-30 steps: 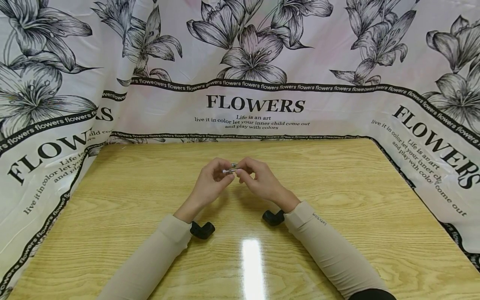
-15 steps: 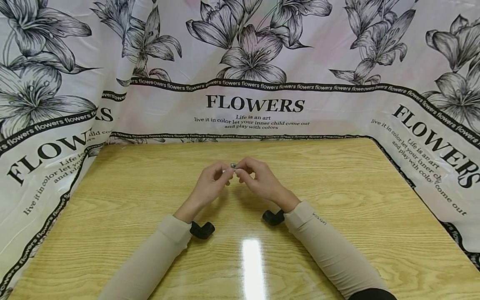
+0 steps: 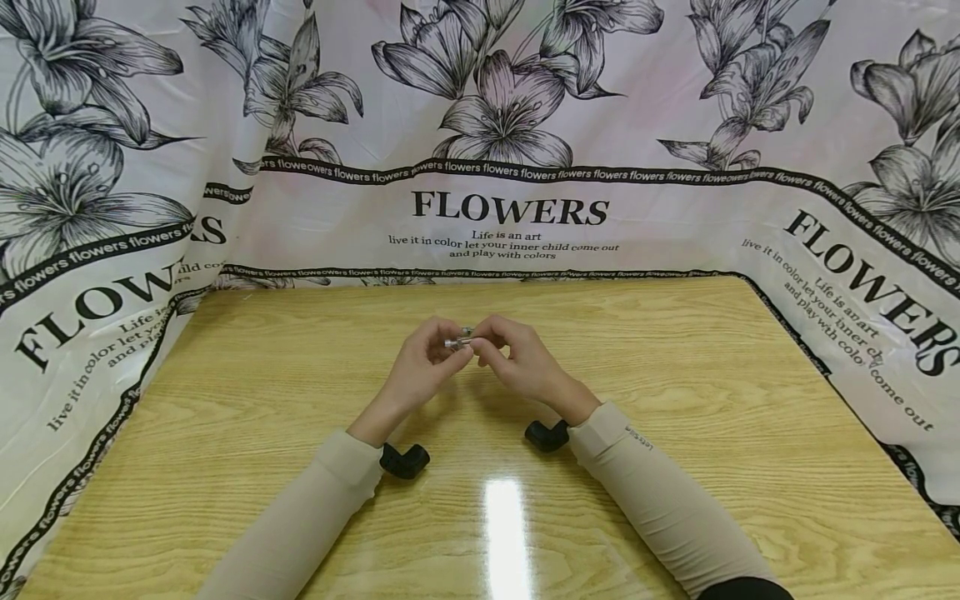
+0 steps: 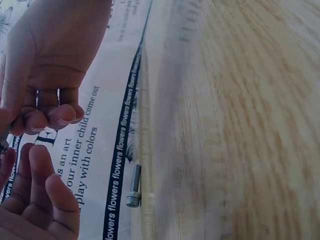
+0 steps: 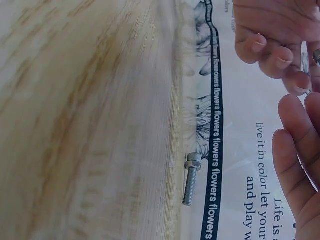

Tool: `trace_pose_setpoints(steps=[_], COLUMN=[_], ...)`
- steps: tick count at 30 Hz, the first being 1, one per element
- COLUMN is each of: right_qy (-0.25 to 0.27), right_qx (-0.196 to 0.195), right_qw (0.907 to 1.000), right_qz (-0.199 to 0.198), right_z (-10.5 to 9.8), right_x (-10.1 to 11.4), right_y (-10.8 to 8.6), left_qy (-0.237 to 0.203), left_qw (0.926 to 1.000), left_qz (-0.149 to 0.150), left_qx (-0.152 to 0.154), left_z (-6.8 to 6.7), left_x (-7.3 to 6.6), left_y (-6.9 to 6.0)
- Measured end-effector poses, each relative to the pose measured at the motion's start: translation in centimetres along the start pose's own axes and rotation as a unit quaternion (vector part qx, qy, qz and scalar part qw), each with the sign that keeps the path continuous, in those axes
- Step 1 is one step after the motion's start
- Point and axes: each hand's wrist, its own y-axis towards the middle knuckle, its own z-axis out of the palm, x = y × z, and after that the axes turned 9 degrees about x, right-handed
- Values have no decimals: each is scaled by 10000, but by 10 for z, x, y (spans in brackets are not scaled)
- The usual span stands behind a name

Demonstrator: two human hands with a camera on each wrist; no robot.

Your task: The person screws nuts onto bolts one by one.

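In the head view my right hand pinches one end of a small metal bolt between thumb and fingertips. The thumb and forefinger of my left hand curve loosely around the bolt's other end, which shows in the gap between them. In the left wrist view only a bit of the held bolt shows at the edge. Beyond the hands a second bolt lies on the table with a nut near its head. From the head view this bolt is mostly hidden by the fingers.
The wood-grain table spreads around both hands. A white flower-printed cloth hangs behind it and along both sides. Black wrist devices sit below the wrists. Light reflects off the table near its front.
Half a second ago the left thumb lay up over the bolt; now it has dropped lower and the bolt's end shows again. The right hand keeps its pinch and place.
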Motion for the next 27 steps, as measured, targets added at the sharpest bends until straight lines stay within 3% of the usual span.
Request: trace_pose_setpoints(steps=[4, 8, 12, 15, 18, 25, 27], right_qy=[-21, -37, -38, -49, -75, -65, -43], right_qx=[-4, 5, -26, -37, -23, -20, -17], right_qw=[10000, 10000, 10000, 9999, 9998, 9999, 10000], right_qz=[41, 28, -27, -108, -172, -144, -85], right_z=[0, -4, -3, 0, -1, -1, -1], right_x=[4, 25, 16, -1, -1, -1, -1], right_y=[1, 1, 0, 0, 0, 0, 0], left_qy=[1, -68, -107, -68, -52, -157, -105], left_qw=[9996, 9990, 9990, 9992, 9994, 9996, 9998], left_qz=[289, 448, 432, 390, 334, 174, 160], left_qx=[15, 64, 65, 78, 119, 122, 82], left_z=[0, 0, 0, 0, 0, -1, -1], left_x=[3, 5, 10, 9, 5, 33, 35], left_y=[1, 1, 3, 2, 2, 10, 10])
